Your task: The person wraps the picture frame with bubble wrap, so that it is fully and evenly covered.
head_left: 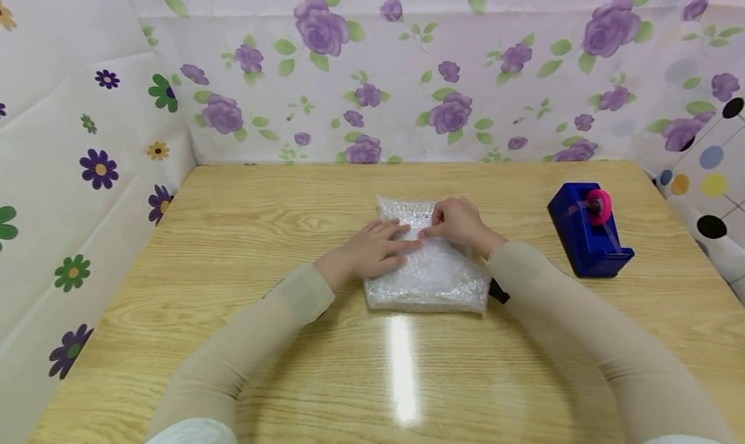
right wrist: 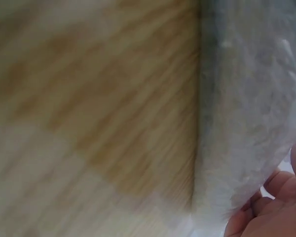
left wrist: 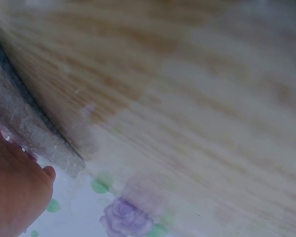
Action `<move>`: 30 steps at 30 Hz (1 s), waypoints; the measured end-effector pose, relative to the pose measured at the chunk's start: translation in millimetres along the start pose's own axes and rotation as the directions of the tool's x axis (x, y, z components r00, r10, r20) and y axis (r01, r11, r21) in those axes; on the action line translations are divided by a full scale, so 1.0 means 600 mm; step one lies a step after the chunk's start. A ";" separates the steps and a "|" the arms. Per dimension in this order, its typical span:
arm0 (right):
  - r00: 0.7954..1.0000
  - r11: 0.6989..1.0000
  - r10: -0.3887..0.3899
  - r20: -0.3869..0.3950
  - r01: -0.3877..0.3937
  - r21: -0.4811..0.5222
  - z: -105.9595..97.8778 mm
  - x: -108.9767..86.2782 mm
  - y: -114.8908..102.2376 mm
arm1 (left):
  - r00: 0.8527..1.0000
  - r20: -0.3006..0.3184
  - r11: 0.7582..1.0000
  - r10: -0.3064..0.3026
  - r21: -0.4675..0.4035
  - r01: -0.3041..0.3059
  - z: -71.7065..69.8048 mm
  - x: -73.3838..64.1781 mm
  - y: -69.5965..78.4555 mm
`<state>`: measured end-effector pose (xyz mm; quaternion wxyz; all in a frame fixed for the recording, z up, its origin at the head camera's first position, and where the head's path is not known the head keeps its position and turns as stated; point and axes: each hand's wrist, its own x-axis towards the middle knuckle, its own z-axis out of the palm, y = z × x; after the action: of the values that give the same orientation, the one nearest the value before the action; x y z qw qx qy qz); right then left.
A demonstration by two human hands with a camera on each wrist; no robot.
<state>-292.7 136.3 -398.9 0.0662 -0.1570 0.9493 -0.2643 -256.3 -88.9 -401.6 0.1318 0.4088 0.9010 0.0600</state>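
Note:
A bubble-wrapped flat package (head_left: 431,279) lies on the wooden table, its clear wrap reaching up past both hands. On its upper left part rests my left hand (head_left: 372,247), fingers spread and fairly straight. My right hand (head_left: 460,223) is over the upper right part, fingers curled and thumb pointing toward the left fingertips; it seems to pinch the bubble wrap, though the exact spot between its fingertips is hidden. In the right wrist view, curled fingers (right wrist: 278,185) are against the bubble wrap (right wrist: 246,123). The left wrist view catches only part of the left hand (left wrist: 19,192) beside the wrapped edge.
A blue tape dispenser (head_left: 588,237) with a pink-cored roll stands to the right on the table (head_left: 262,205). A small black piece (head_left: 498,291) sticks out at the package's right side. Flower-patterned sheets (head_left: 372,75) hang behind and at both sides.

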 end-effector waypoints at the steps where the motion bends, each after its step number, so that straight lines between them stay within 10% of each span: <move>1: 1.000 1.000 0.013 0.003 -0.013 -0.010 0.000 0.001 0.000 | 1.000 0.000 1.000 0.000 0.002 0.000 0.000 0.000 0.001; 20: 0.995 0.985 0.099 -0.012 -0.096 0.143 -0.002 -0.009 -0.005 | 1.000 -0.001 1.000 0.009 -0.017 -0.009 0.000 -0.002 0.004; 30: 0.987 0.835 0.146 0.064 -0.158 0.526 -0.037 -0.046 -0.029 | 1.000 0.004 1.000 -0.014 0.012 0.014 0.000 -0.002 0.003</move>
<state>-266.7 141.8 -369.6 0.1375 -0.0595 0.8483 -0.5079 -254.1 -88.5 -400.7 0.1317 0.4035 0.9039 0.0528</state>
